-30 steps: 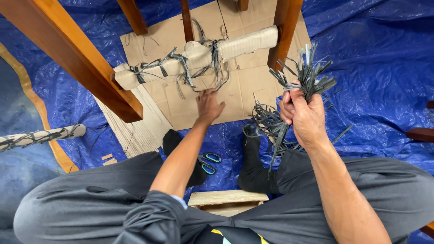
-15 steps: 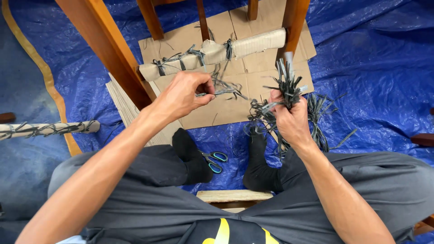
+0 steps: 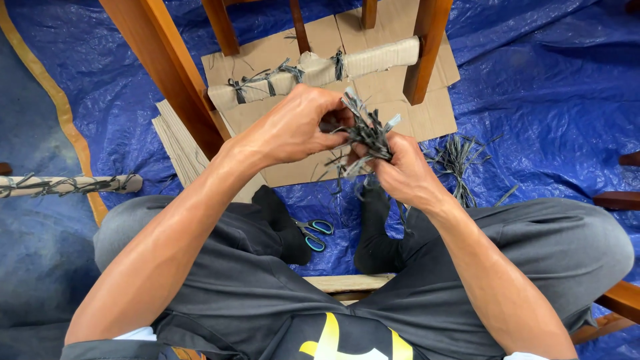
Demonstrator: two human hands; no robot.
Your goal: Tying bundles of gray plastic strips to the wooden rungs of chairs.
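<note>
We sit with our legs spread on a low wooden seat [image 3: 347, 283], dark grey trousers [image 3: 547, 253] filling the bottom of the view and black socks [image 3: 375, 230] planted on the blue tarpaulin [image 3: 553, 87]. Between the two feet lies a pair of scissors with blue handles [image 3: 313, 233], blades closed, untouched.

Just above the knees our two hands meet. Our right hand [image 3: 403, 175] is clamped around the lower part of a bundle of dark grey strips [image 3: 367, 133] — flat, thin, ribbon-like pieces whose cut ends fan out upward and to the right. Our left hand [image 3: 293, 127] comes in from the other side, its fingertips pinched on the upper strands of the same bundle, so the hands are together with the bundle held between them. A few loose ends hang down below the right hand toward the socks.

To the right of the hands, on the tarpaulin, a second loose heap of strips [image 3: 460, 157] lies apart from us. Beyond the hands sits flattened brown cardboard [image 3: 427, 120], and over it a pale wrapped rail [image 3: 320, 70] runs between reddish wooden legs [image 3: 170, 67] — several dark strips are tied around it. Far left, another wrapped rail [image 3: 67, 185] with the same ties lies on the tarpaulin, well away from both hands.
</note>
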